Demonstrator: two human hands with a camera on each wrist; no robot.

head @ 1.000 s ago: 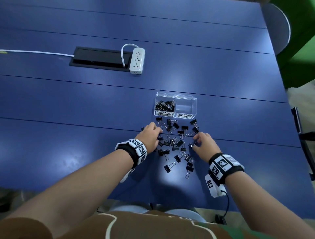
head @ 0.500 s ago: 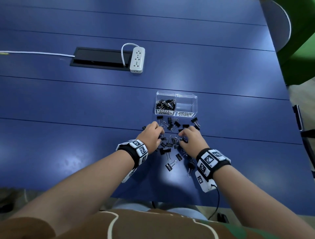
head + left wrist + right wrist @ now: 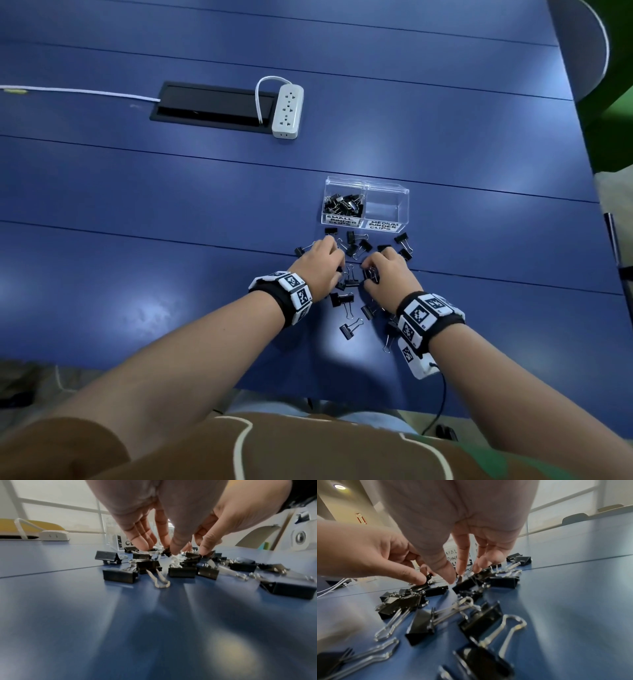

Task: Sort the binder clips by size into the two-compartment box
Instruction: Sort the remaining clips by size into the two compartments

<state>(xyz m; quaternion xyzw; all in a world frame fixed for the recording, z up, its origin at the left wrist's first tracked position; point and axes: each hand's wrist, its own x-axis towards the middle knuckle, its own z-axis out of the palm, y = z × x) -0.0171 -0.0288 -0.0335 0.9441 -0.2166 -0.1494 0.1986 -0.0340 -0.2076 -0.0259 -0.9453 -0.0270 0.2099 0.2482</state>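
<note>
A clear two-compartment box (image 3: pixel 387 187) stands on the blue table. Its left half, labelled small, holds several small black clips (image 3: pixel 344 204); the right half, labelled medium, shows none. Loose black binder clips (image 3: pixel 342 299) lie scattered in front of it. My left hand (image 3: pixel 337 265) reaches down into the pile, and its thumb and a finger pinch a small clip (image 3: pixel 428 578). My right hand (image 3: pixel 368 270) is close beside it. Its thumb and index tips (image 3: pixel 460 569) close on a clip (image 3: pixel 465 584) in the middle of the pile.
A white power strip (image 3: pixel 287 111) and a black cable hatch (image 3: pixel 212 104) lie far back left, with a white cable (image 3: pixel 78 91) running left. A grey chair back (image 3: pixel 582 44) stands past the table's right edge. Clips also lie under my right wrist.
My right hand has moved left from the pile's right edge to its middle, next to the left hand. The left hand has stayed almost where it was.
</note>
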